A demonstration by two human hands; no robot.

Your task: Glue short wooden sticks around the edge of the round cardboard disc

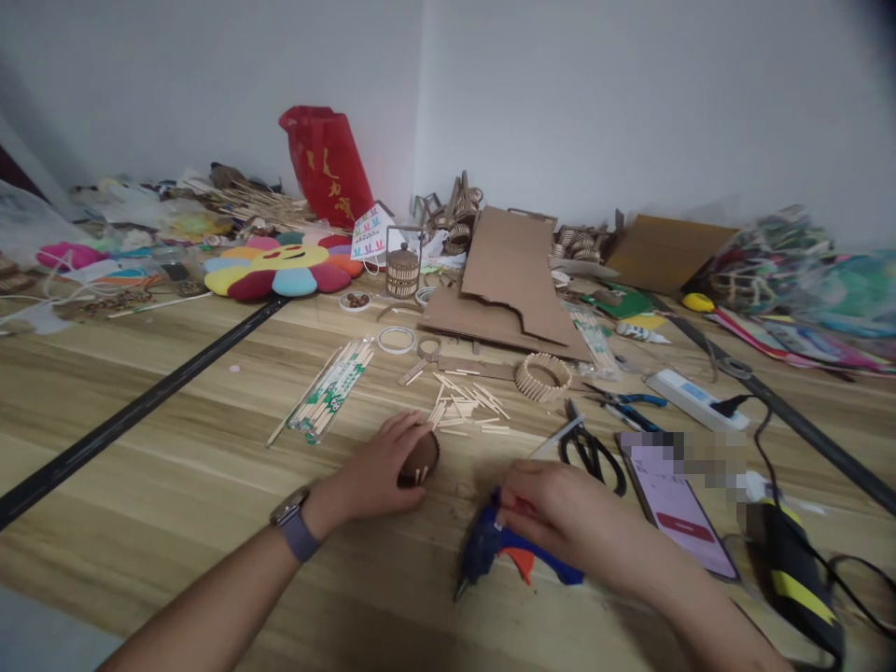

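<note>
My left hand (386, 464), with a watch on the wrist, curves its fingers and thumb around a small round brown cardboard piece (421, 459) on the table. A few short pale sticks stand at the near edge of that piece, by my thumb. My right hand (542, 499) is closed over the top of a blue hot glue gun (483, 546) with an orange trigger. The gun's nozzle points down toward the near left, and a pale glue stick (558, 436) shows behind the hand. Cut short sticks (466, 406) lie in a loose pile beyond my hands.
A ring of sticks (542, 378), scissors (592, 453), pliers (626, 399) and a phone (676, 513) lie to the right. Bagged sticks (332, 387) are at the left. Farther back are cardboard sheets (508, 271), a flower cushion (287, 266) and a power strip (693, 399).
</note>
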